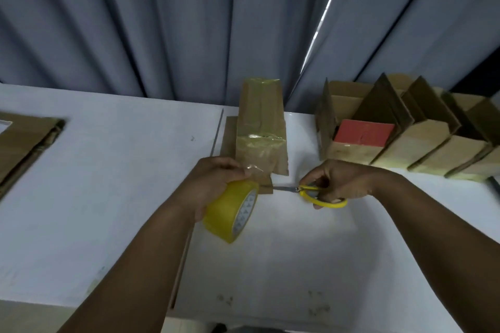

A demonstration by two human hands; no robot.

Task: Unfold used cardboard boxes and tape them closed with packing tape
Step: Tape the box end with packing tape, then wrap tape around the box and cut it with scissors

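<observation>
A brown cardboard box (259, 121) stands on the white table (113, 197) at the centre, with shiny tape over its top and down its front. My left hand (213, 181) grips a yellow roll of packing tape (230, 213) just below the box's near flap, and a clear strip runs from the roll up onto the box. My right hand (338, 178) holds yellow-handled scissors (316, 194), fingers through the loops. The blades point left and reach the strip at the flap's edge.
A row of several open cardboard boxes (405, 140) lines the back right of the table, one with a red item (364, 134) inside. Flattened cardboard (24, 143) lies at the far left edge. Blue curtains (162, 21) hang behind the table.
</observation>
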